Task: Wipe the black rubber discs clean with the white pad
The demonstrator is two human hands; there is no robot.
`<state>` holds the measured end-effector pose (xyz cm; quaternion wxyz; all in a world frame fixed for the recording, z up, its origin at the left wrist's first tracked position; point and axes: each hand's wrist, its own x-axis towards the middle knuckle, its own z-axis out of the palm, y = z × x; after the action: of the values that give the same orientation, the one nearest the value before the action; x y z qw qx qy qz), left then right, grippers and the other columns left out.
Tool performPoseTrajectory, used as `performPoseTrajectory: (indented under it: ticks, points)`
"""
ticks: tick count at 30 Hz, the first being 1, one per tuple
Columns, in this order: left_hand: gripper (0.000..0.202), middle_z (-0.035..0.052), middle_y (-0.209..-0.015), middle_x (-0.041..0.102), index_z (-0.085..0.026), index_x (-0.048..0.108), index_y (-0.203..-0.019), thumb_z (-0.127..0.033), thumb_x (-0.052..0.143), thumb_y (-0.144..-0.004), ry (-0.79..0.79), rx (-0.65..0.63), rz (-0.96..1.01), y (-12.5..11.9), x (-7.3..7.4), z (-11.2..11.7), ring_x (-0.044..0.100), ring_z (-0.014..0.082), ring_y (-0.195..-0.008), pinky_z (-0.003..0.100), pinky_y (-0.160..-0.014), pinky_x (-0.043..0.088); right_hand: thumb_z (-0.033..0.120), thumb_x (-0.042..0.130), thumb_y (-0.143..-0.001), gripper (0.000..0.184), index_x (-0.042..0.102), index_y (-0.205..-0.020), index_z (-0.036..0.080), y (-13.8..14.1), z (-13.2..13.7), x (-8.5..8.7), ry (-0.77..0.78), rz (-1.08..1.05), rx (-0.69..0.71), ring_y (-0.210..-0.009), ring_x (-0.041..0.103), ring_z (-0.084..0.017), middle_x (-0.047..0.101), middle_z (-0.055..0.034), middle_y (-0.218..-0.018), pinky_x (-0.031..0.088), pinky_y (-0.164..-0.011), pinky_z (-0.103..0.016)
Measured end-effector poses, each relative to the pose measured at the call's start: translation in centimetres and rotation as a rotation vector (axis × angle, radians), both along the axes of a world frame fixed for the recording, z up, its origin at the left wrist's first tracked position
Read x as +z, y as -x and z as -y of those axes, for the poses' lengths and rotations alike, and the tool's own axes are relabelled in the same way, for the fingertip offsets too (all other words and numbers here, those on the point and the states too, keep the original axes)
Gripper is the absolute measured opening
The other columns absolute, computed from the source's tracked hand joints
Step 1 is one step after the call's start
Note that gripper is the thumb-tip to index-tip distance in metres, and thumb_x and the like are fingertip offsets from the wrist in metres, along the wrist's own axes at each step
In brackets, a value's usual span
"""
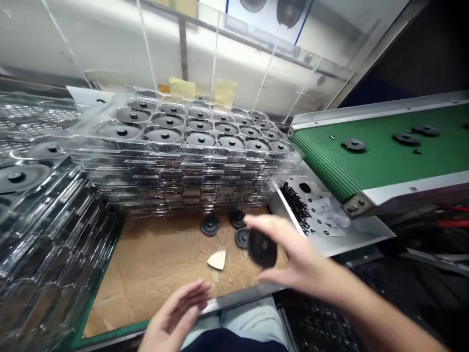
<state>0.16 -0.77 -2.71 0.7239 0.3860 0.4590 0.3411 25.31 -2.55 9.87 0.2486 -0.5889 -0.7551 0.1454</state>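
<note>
Black disc [262,248] gripped in right hand [298,256] above cardboard sheet [154,278].
Right hand's fingers curl around the disc's rim, holding it at the edge; left hand [175,313] is open, empty, near the sheet's front edge. Stacked clear plastic trays [176,168] seat discs in separate pockets; loose discs [237,219] lie just beyond the right hand.

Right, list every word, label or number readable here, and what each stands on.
Nothing can be read with certainty.
Yellow paper notes on the wall: too blurred to read.
White paper sheet behind the clear plastic trays: too blurred to read.
White poster: no readable text.
</note>
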Motion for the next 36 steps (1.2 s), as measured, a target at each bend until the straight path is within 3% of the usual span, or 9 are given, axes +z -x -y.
performPoseTrajectory:
  ticks: [5,9,13,15,19,23,28,32,36]
  points:
    - [0.067,0.0115,-0.133,0.057,-0.031,0.064,-0.115,-0.047,0.081,-0.052,0.141,-0.136,0.345,-3.8,-1.2,1.5,0.054,0.0345,-0.119,0.045,-0.098,0.045,0.043,0.078,-0.065,0.082,0.044,-0.136,0.024,5.4,4.0,-10.1,0.233,-0.439,-0.134,-0.121,0.053,-0.027,0.054,-0.0118,-0.132,0.046,-0.100,-0.037]
    - [0.080,0.0138,-0.131,0.057,-0.029,0.065,-0.113,-0.048,0.085,-0.038,0.293,-0.159,0.299,-2.8,-3.1,2.7,0.048,0.0361,-0.125,0.048,-0.107,0.032,0.047,0.080,-0.060,0.090,0.042,-0.138,0.024,7.6,6.0,-13.4,0.276,-0.457,-0.145,-0.118,0.055,-0.031,0.055,-0.0138,-0.132,0.048,-0.097,-0.038]
    - [0.073,0.0119,-0.129,0.059,-0.029,0.066,-0.109,-0.046,0.086,-0.041,0.381,-0.079,0.247,-1.4,-2.7,2.8,0.048,0.0345,-0.125,0.043,-0.105,0.035,0.055,0.081,-0.053,0.104,0.037,-0.142,0.022,8.3,5.1,-13.4,0.374,-0.379,-0.029,-0.111,0.058,-0.032,0.059,-0.0141,-0.127,0.048,-0.094,-0.042]
    - [0.067,0.0107,-0.132,0.057,-0.029,0.065,-0.110,-0.045,0.084,-0.048,0.432,-0.014,0.252,-1.1,-2.0,2.5,0.053,0.0336,-0.120,0.040,-0.099,0.042,0.055,0.077,-0.059,0.089,0.045,-0.137,0.025,7.7,3.6,-13.2,0.323,-0.325,-0.040,-0.105,0.061,-0.028,0.064,-0.0096,-0.120,0.050,-0.090,-0.039]
    - [0.061,0.0088,-0.132,0.057,-0.032,0.063,-0.112,-0.041,0.082,-0.054,0.498,0.140,0.279,-0.9,-1.5,1.8,0.063,0.0301,-0.106,0.033,-0.082,0.052,0.047,0.053,-0.086,0.033,0.067,-0.103,0.022,3.8,0.0,-14.8,0.159,-0.183,-0.483,-0.090,0.061,-0.022,0.067,-0.0079,-0.099,0.049,-0.084,-0.038]
    - [0.060,0.0102,-0.127,0.060,-0.031,0.063,-0.112,-0.041,0.081,-0.056,0.496,0.178,0.311,-0.4,-2.0,1.5,0.064,0.0295,-0.102,0.031,-0.075,0.053,0.040,0.056,-0.088,0.028,0.063,-0.095,0.014,0.0,-2.6,-17.7,0.151,-0.044,-0.794,-0.089,0.059,-0.020,0.063,-0.0071,-0.096,0.047,-0.083,-0.043]
    - [0.059,0.0109,-0.127,0.061,-0.030,0.063,-0.113,-0.040,0.081,-0.058,0.522,0.172,0.317,0.1,-2.6,1.5,0.065,0.0296,-0.101,0.031,-0.073,0.054,0.037,0.056,-0.089,0.027,0.060,-0.104,0.014,-0.1,-3.3,-19.3,0.138,0.036,-0.866,-0.090,0.061,-0.017,0.062,-0.0050,-0.103,0.051,-0.080,-0.039]
    - [0.054,0.0098,-0.126,0.062,-0.030,0.064,-0.111,-0.037,0.080,-0.060,0.523,0.176,0.343,0.2,-2.6,1.3,0.066,0.0289,-0.100,0.030,-0.072,0.054,0.039,0.056,-0.089,0.026,0.062,-0.092,0.014,0.7,-3.0,-18.7,0.024,0.035,-0.853,-0.078,0.062,-0.014,0.065,-0.0019,-0.087,0.051,-0.074,-0.034]
    - [0.048,0.0085,-0.124,0.063,-0.030,0.064,-0.112,-0.036,0.076,-0.066,0.529,0.140,0.430,0.3,-1.9,0.8,0.065,0.0285,-0.102,0.033,-0.080,0.053,0.047,0.053,-0.087,0.034,0.065,-0.083,0.016,-1.2,-1.8,-14.9,-0.181,0.045,-0.907,-0.063,0.055,-0.014,0.064,-0.0029,-0.077,0.046,-0.062,-0.030]
